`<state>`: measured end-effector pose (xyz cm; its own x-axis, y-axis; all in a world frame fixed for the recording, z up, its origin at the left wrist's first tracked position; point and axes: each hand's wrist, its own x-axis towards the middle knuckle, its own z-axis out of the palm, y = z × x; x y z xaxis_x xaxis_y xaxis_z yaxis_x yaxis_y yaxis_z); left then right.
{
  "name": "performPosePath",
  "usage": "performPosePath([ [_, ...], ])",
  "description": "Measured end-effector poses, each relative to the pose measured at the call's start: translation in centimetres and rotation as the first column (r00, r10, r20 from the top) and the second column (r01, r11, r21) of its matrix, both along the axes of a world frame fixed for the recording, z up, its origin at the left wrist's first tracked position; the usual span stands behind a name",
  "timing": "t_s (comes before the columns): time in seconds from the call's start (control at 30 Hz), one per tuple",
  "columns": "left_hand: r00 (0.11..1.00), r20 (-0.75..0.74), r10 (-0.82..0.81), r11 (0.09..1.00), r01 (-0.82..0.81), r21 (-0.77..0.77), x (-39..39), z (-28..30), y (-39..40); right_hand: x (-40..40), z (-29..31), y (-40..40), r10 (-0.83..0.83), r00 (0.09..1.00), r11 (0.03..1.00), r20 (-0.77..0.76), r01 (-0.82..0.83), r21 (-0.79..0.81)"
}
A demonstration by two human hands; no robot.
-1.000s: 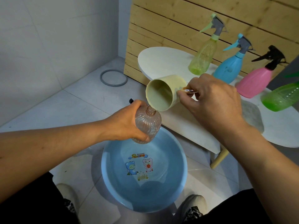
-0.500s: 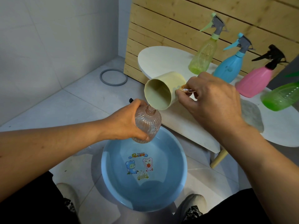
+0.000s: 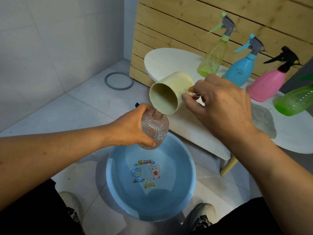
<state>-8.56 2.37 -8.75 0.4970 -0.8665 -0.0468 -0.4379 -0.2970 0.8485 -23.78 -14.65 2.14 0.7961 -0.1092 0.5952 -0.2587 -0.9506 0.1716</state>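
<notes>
The low white oval table (image 3: 169, 65) stands just beyond the round blue plastic basin (image 3: 118, 192), which sits on the floor between your feet. Above the basin's far rim, your right hand (image 3: 221, 106) pinches the shiny handle of the cream plastic cup (image 3: 171, 92), tipped with its lip just over the open neck of the clear ribbed plastic bottle (image 3: 155, 131). Your left hand (image 3: 130, 129) wraps round that bottle's body, holding it tilted.

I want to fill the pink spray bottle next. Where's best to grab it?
Grip the pink spray bottle at its slim shoulder just under the black trigger head, coming from the near side: it stands upright, its body widens downward, and the green bottle crowds its right.
</notes>
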Motion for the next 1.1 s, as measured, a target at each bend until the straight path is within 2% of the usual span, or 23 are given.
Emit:
performPosePath([
  [0.47, 1.0, 0.004, 0.014, 1.0, -0.014, 0.0, 0.2, 0.1, -0.1, -0.1, 0.1, 0.1, 0.049, 0.999, 0.998, 0.011, -0.048, -0.035],
  [0.67, 1.0, 0.0, 0.026, 1.0, -0.026, -0.014, 0.2, 0.3, -0.2, 0.0, 0.2, 0.2, 0.112, 0.993, 0.985, 0.046, -0.105, -0.139],
  [0.73, 1.0, 0.006, 0.027, 0.999, -0.027, -0.022, 0.1, 0.3, -0.2, 0.0, 0.1, 0.3, 0.118, 0.992, 0.989, 0.043, -0.114, -0.096],
  [0.8, 0.999, 0.008, 0.031, 0.999, -0.031, -0.02, 0.1, 0.3, -0.2, 0.1, -0.1, 0.4, 0.073, 0.996, 0.993, 0.056, -0.078, 0.091],
  [0.87, 0.999, -0.004, 0.039, 0.999, -0.039, -0.017, 0.1, 0.3, -0.1, 0.4, -0.3, 0.2, -0.012, 0.998, 0.923, 0.067, -0.015, 0.383],
  [0.97, 0.999, -0.029, 0.043, 0.999, -0.043, -0.022, 0.0, 0.4, 0.1, 1.0, -0.5, -0.7, -0.11, 0.993, 0.649, 0.046, 0.036, 0.76],
  [1.03, 0.998, -0.037, 0.042, 0.998, -0.043, -0.037, 0.0, 0.4, 0.1, 1.5, -0.9, -1.4, -0.163, 0.987, 0.468, 0.01, 0.068, 0.881],
  [1.1, 0.998, -0.042, 0.046, 0.998, -0.048, -0.047, 0.0, 0.4, 0.1, 2.2, -1.8, -2.1, -0.183, 0.981, 0.345, -0.061, 0.123, 0.931],
])
